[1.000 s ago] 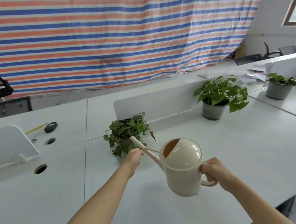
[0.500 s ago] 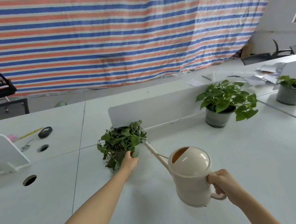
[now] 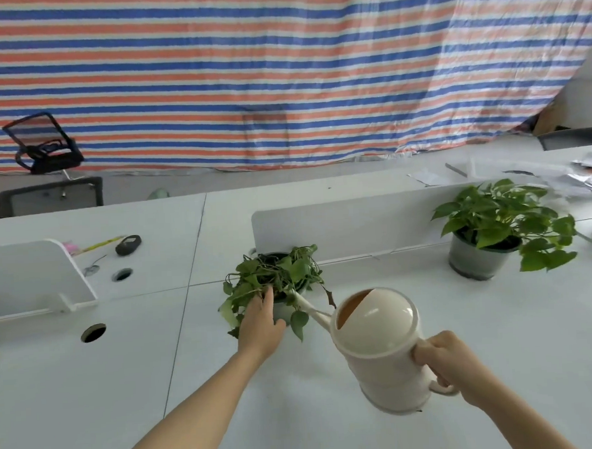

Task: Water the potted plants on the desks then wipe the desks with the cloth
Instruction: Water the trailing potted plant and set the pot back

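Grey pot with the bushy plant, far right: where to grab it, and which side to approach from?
Grip the grey pot by its bare lower wall, coming from the front-left. Leaves overhang the rim on top and to the right, and the divider stands behind; that wall alone is exposed.

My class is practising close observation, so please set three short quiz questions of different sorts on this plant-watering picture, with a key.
1. True or false: the right hand grips the handle of the cream watering can.
2. Multiple choice: the can's spout points (a) into the drooping plant, (b) straight up, (c) back toward the person.
3. Fill in: the fingers of the left hand reach in among the drooping plant's ____.

Key: 1 true; 2 a; 3 leaves.
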`<state>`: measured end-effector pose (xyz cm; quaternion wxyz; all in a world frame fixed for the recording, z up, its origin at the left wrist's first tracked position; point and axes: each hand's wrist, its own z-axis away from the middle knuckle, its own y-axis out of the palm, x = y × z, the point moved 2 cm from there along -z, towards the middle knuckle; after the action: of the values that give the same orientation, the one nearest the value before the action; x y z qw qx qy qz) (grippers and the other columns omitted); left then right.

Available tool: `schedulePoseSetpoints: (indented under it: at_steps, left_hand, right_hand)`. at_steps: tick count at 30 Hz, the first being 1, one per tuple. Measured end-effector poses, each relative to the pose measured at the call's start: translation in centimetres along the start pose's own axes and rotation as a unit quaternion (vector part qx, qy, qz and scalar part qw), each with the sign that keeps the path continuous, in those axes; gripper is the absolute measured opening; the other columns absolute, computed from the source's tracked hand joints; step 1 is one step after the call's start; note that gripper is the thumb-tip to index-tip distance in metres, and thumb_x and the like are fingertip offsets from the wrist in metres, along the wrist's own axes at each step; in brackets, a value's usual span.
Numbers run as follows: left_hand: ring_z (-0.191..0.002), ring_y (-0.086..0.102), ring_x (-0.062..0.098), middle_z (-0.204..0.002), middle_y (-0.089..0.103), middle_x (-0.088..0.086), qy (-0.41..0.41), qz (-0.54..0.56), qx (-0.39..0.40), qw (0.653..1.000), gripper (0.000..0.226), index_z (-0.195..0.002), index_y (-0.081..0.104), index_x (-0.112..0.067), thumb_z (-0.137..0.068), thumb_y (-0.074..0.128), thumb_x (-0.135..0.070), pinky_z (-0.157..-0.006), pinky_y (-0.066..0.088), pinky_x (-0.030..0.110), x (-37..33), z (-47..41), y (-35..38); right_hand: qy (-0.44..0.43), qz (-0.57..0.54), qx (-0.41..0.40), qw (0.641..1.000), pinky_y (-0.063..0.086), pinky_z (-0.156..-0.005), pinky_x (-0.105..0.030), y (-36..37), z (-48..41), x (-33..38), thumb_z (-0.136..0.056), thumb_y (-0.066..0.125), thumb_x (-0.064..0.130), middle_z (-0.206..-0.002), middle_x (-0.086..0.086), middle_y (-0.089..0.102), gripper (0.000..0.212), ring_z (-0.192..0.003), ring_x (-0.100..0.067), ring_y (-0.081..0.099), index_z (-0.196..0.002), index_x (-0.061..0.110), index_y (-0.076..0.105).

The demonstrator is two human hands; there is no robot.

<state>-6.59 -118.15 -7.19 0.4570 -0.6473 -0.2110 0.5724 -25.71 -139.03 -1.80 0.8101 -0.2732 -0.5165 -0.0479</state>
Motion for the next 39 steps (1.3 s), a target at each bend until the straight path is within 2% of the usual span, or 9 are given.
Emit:
schedulePoseSetpoints:
  at_steps: [4, 8, 11, 15, 22, 28, 32, 35, 39]
  left_hand:
    - [-0.138, 0.025, 0.026, -0.148, 0.03, 0.01, 0.017, -0.016, 0.026, 0.999, 0.067, -0.148, 0.01, -0.017, -0.09, 0.042, -0.017, -0.109, 0.032, 0.039, -0.6, 0.3, 0.0]
    - [-0.134, 0.032, 0.026, -0.145, 0.037, 0.01, 0.027, -0.033, 0.041, 0.998, 0.065, -0.148, 0.009, -0.015, -0.091, 0.04, -0.016, -0.106, 0.034, 0.037, -0.5, 0.5, -0.1]
    - [-0.13, 0.038, 0.027, -0.142, 0.041, 0.011, 0.017, -0.054, 0.078, 0.995, 0.064, -0.148, 0.007, -0.017, -0.092, 0.036, -0.02, -0.102, 0.04, 0.038, 0.3, 0.7, -0.3]
    - [-0.141, 0.021, 0.024, -0.151, 0.031, 0.008, 0.045, -0.089, 0.08, 0.992, 0.061, -0.148, 0.011, -0.016, -0.092, 0.036, -0.02, -0.11, 0.029, 0.037, 0.4, 0.5, -0.5]
    - [-0.146, -0.008, 0.026, -0.158, 0.004, 0.008, 0.03, -0.085, 0.143, 0.986, 0.068, -0.149, 0.003, -0.018, -0.091, 0.038, -0.023, -0.12, 0.01, 0.042, 0.2, -0.3, -0.1]
    - [-0.145, 0.009, 0.029, -0.157, 0.009, 0.008, 0.036, -0.088, 0.156, 0.983, 0.078, -0.149, -0.001, -0.022, -0.086, 0.045, -0.023, -0.118, 0.018, 0.04, 0.5, -0.3, -0.6]
    - [-0.146, 0.001, 0.028, -0.159, 0.0, 0.007, 0.028, -0.107, 0.175, 0.978, 0.078, -0.149, -0.004, -0.021, -0.088, 0.043, -0.026, -0.12, 0.013, 0.04, 0.6, -0.3, -0.5]
    - [-0.146, 0.0, 0.028, -0.158, -0.004, 0.007, 0.024, -0.11, 0.177, 0.978, 0.078, -0.149, -0.006, -0.02, -0.089, 0.042, -0.026, -0.119, 0.012, 0.038, 0.6, -0.3, -0.6]
    - [-0.146, 0.004, 0.028, -0.158, -0.001, 0.008, 0.035, -0.114, 0.176, 0.977, 0.079, -0.149, -0.006, -0.019, -0.089, 0.045, -0.026, -0.117, 0.016, 0.036, 0.4, -0.4, -0.6]
  right_hand:
    - [0.006, 0.025, -0.004, 1.0, 0.024, -0.048, -0.023, 0.4, 0.1, 0.8, -0.061, 0.051, 0.009, -0.044, 0.005, 0.015, 0.035, -0.04, -0.013, 0.012, -0.043, 0.02, 0.022]
    - [0.012, 0.029, -0.035, 0.999, 0.024, -0.047, -0.022, 0.4, 0.5, 1.7, -0.047, 0.048, 0.017, -0.042, 0.005, 0.017, 0.023, -0.044, -0.015, 0.016, -0.04, 0.019, 0.027]
    - [0.02, 0.027, -0.049, 0.998, 0.026, -0.046, -0.019, 0.0, 0.2, 2.0, -0.063, 0.055, 0.008, -0.039, 0.005, 0.018, 0.038, -0.044, -0.015, 0.017, -0.036, 0.018, 0.028]
    - [0.022, 0.044, -0.07, 0.996, 0.033, -0.055, -0.029, -0.2, -0.5, 3.0, -0.073, 0.051, 0.002, -0.04, 0.005, 0.019, 0.031, -0.048, -0.017, 0.019, -0.052, 0.012, 0.03]
    - [0.025, 0.062, -0.093, 0.993, 0.038, -0.057, -0.033, 0.3, -1.1, 4.6, -0.072, 0.051, 0.006, -0.051, -0.002, 0.023, 0.029, -0.055, -0.02, 0.024, -0.053, 0.012, 0.031]
    - [0.02, 0.088, -0.056, 0.994, 0.03, -0.041, -0.018, -0.5, -0.8, 3.8, -0.07, 0.052, 0.003, -0.044, 0.003, 0.019, 0.039, -0.051, -0.018, 0.021, -0.039, 0.016, 0.031]
    - [0.038, 0.083, -0.085, 0.992, 0.03, -0.041, -0.018, -1.6, -0.2, 2.4, -0.072, 0.051, 0.001, -0.043, 0.002, 0.02, 0.052, -0.048, -0.018, 0.02, -0.025, 0.016, 0.033]
    - [0.073, 0.057, -0.106, 0.99, 0.041, -0.047, -0.026, -2.5, 0.4, 1.0, -0.072, 0.052, 0.002, -0.043, 0.001, 0.022, 0.046, -0.051, -0.018, 0.021, -0.033, 0.017, 0.033]
    - [0.095, 0.005, -0.141, 0.985, 0.042, -0.055, -0.035, -3.8, 1.2, -0.9, -0.071, 0.051, 0.0, -0.049, -0.002, 0.02, 0.033, -0.053, -0.018, 0.02, -0.048, 0.013, 0.031]
